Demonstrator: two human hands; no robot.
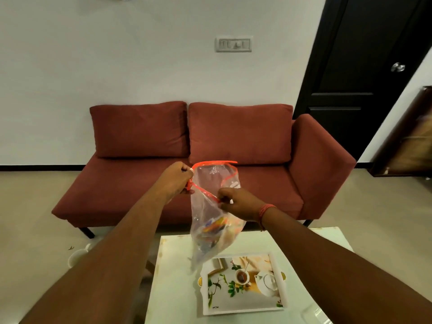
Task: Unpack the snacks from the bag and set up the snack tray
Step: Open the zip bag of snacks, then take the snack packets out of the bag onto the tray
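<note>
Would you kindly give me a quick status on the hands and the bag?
Left hand and right hand pinch the red rim of the clear bag. Snacks inside, none out. Tray on table, unobstructed.

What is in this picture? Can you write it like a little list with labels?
bag: clear plastic bag with a red zip strip, held up in the air, mouth pulled open
snacks: colourful packets at the bottom of the bag
left hand: left hand pinches the bag's top edge
right hand: right hand pinches the other edge
tray: printed tray on the white table, no snacks on it
behind: red sofa
</note>
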